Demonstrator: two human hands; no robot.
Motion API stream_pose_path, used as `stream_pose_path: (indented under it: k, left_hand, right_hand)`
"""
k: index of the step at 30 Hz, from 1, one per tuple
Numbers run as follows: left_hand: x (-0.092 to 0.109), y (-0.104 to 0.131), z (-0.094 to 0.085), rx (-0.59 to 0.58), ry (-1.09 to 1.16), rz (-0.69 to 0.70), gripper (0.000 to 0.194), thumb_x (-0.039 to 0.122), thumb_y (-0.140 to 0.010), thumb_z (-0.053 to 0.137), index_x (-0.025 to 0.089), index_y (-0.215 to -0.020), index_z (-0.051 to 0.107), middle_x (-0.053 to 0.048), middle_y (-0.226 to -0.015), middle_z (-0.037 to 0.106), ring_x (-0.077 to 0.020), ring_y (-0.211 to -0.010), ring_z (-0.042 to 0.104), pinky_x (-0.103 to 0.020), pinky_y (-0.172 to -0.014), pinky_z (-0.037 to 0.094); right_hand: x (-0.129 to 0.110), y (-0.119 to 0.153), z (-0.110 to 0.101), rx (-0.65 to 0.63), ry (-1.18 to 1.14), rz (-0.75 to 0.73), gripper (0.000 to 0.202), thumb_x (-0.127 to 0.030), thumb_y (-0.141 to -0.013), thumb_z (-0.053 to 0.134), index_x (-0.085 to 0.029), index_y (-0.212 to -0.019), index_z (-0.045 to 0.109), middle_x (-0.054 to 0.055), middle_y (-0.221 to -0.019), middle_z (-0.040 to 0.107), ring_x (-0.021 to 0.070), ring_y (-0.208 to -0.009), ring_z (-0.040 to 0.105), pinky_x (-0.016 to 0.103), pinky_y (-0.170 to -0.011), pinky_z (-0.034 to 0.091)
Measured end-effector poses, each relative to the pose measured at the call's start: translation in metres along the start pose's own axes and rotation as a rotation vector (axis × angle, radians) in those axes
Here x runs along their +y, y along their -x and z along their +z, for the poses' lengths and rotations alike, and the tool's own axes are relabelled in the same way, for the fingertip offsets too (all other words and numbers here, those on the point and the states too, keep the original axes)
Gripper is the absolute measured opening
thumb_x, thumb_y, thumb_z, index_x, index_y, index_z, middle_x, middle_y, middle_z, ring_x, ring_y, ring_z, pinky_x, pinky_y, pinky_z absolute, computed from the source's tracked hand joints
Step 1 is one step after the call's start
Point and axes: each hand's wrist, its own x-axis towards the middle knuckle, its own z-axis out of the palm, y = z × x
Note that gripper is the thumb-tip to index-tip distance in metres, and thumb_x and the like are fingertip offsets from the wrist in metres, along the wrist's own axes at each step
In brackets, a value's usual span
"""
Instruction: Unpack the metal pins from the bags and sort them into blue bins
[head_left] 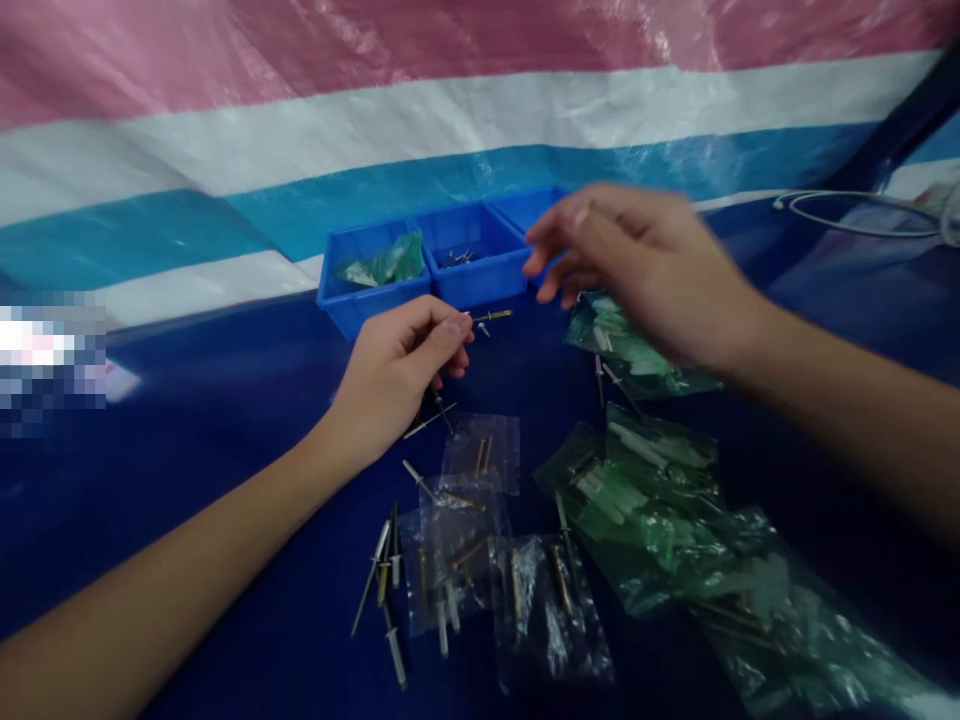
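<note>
My left hand (409, 360) is closed in a pinch in front of the blue bins. From its fingertips sticks out a thin gold-coloured blind rivet (495, 316). A small silvery piece (484, 329) shows just below that rivet, too small to name. My right hand (626, 260) is raised near the right-hand blue bin (525, 207), its fingers bent and apart, with nothing visible in them. Below it lies a green plastic bag (611, 335) with pale pieces inside. Silver rivets (429, 420) lie under my left hand, partly hidden by it.
The left blue bin (375, 297) holds green bags; the middle bin (476, 290) holds small metal pieces. Clear bags (551, 620) with brass-coloured pieces lie in front, with loose rivets (394, 645) beside them. More green bags (645, 510) spread rightward. A white cable (847, 232) lies far right.
</note>
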Motion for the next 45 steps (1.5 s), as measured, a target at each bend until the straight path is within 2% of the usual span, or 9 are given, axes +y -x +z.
stream_pose_path:
  k: [2, 5, 8, 13, 17, 22, 33, 45]
  left_hand:
    - [0.0, 0.0, -0.001, 0.009, -0.01, -0.014, 0.015, 0.023, -0.08, 0.052, 0.018, -0.067, 0.057, 0.002, -0.057, 0.056, -0.0099, -0.05, 0.053, -0.019, -0.042, 0.038]
    - [0.001, 0.0, -0.003, -0.02, -0.012, -0.04, 0.017, 0.026, -0.082, 0.051, 0.017, -0.069, 0.056, 0.002, -0.058, 0.055, -0.0097, -0.052, 0.053, -0.018, -0.044, 0.038]
    - [0.002, 0.0, -0.004, -0.065, -0.031, -0.056, 0.02, 0.03, -0.084, 0.05, 0.016, -0.07, 0.055, 0.002, -0.058, 0.054, -0.0098, -0.053, 0.052, -0.019, -0.046, 0.037]
    - [0.006, 0.001, -0.005, -0.13, -0.112, -0.055, 0.025, 0.034, -0.086, 0.047, 0.016, -0.07, 0.055, 0.002, -0.059, 0.055, -0.0096, -0.051, 0.049, -0.021, -0.048, 0.036]
    - [0.012, 0.001, -0.006, -0.176, -0.208, -0.073, 0.026, 0.032, -0.087, 0.045, 0.016, -0.069, 0.055, 0.002, -0.059, 0.054, -0.0098, -0.05, 0.046, -0.022, -0.048, 0.034]
    - [0.014, 0.001, -0.008, -0.208, -0.291, -0.03, 0.026, 0.03, -0.086, 0.042, 0.016, -0.069, 0.056, 0.002, -0.056, 0.054, -0.0099, -0.048, 0.044, -0.022, -0.048, 0.031]
    - [0.018, -0.001, -0.009, -0.223, -0.314, -0.037, 0.023, 0.026, -0.086, 0.044, 0.015, -0.07, 0.057, 0.001, -0.058, 0.056, -0.0106, -0.05, 0.046, -0.022, -0.048, 0.032]
    - [0.016, -0.003, -0.009, -0.241, -0.274, -0.057, 0.022, 0.029, -0.085, 0.045, 0.016, -0.072, 0.058, 0.001, -0.059, 0.056, -0.0109, -0.051, 0.047, -0.022, -0.048, 0.032]
  right_hand:
    - [0.003, 0.001, 0.012, -0.007, -0.023, -0.037, 0.027, -0.034, -0.091, 0.041, -0.014, -0.084, 0.058, 0.003, -0.078, 0.06, 0.009, -0.062, 0.057, 0.021, -0.054, 0.045]
    - [0.007, 0.007, 0.027, -0.026, -0.005, 0.005, 0.019, -0.028, -0.087, 0.047, -0.016, -0.075, 0.056, 0.0, -0.067, 0.059, 0.0079, -0.054, 0.055, 0.019, -0.048, 0.042]
    - [0.008, 0.013, 0.032, -0.083, -0.002, 0.071, 0.014, -0.027, -0.085, 0.05, -0.017, -0.079, 0.058, -0.001, -0.066, 0.059, 0.0088, -0.053, 0.055, 0.02, -0.048, 0.043]
    - [0.008, 0.014, 0.03, -0.109, -0.005, 0.103, 0.015, -0.028, -0.083, 0.051, -0.016, -0.091, 0.057, -0.001, -0.064, 0.059, 0.011, -0.053, 0.056, 0.022, -0.049, 0.044]
    - [0.007, 0.014, 0.028, -0.17, 0.049, 0.088, 0.015, -0.027, -0.086, 0.047, -0.017, -0.084, 0.057, 0.0, -0.066, 0.059, 0.0113, -0.056, 0.057, 0.022, -0.052, 0.043]
    - [0.004, 0.014, 0.027, -0.198, 0.098, 0.078, 0.017, -0.028, -0.088, 0.045, -0.018, -0.083, 0.058, 0.0, -0.064, 0.059, 0.012, -0.058, 0.056, 0.022, -0.053, 0.042]
    - [0.001, 0.014, 0.021, -0.251, 0.053, 0.156, 0.019, -0.031, -0.088, 0.045, -0.019, -0.085, 0.06, 0.0, -0.065, 0.061, 0.0131, -0.061, 0.058, 0.023, -0.055, 0.042]
    - [0.003, 0.011, 0.02, -0.268, 0.091, 0.156, 0.025, -0.033, -0.089, 0.042, -0.019, -0.075, 0.058, 0.0, -0.063, 0.058, 0.0122, -0.058, 0.054, 0.023, -0.051, 0.039]
